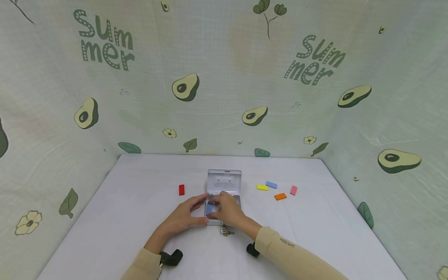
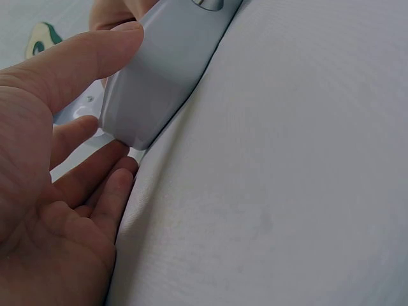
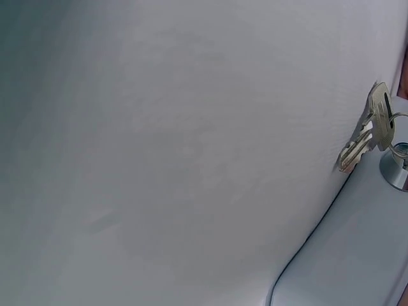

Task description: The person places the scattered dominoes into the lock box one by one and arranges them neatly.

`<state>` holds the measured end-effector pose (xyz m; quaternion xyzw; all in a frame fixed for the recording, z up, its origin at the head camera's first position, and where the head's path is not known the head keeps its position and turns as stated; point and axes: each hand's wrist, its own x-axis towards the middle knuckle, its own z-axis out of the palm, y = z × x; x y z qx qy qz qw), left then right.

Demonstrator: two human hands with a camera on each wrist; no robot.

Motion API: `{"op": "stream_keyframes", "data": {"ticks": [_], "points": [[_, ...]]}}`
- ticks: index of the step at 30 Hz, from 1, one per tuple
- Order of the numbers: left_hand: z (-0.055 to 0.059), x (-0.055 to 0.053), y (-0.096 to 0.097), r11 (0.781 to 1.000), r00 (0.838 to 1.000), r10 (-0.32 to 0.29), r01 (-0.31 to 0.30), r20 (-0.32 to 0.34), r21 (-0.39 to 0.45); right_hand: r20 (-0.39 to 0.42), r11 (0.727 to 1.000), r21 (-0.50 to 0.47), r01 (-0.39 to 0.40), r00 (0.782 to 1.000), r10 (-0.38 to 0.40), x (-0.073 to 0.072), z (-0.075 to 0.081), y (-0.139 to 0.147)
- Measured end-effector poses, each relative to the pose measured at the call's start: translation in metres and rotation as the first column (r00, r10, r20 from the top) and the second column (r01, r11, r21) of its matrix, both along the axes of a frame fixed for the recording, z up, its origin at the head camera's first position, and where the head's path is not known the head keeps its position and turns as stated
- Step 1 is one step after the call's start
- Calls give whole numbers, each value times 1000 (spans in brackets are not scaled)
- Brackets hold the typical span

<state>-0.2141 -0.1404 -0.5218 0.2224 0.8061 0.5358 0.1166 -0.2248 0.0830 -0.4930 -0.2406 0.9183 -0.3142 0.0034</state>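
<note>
Gripping the lockbox by its left side: left hand
Lockbox: lid raised, something blue inside
Right hand: inside; pinching or not, cannot tell
Tabletop: far edge beyond lid; room between lockbox and red block, yellow block

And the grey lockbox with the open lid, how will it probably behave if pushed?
The grey lockbox likely feels stiff, since its walls look smooth and hard. Its flat, boxy form suggests sliding rather than rolling. The lid may swing, as it stands raised at the back edge.
</note>
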Motion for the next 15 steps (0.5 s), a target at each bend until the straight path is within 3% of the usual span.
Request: {"op": "stream_keyframes", "data": {"ticks": [15], "points": [[-1,-1,0,1000,1000,-3,3,-2,11,21,1000,-1,3,1000,-3,0,0,0]]}}
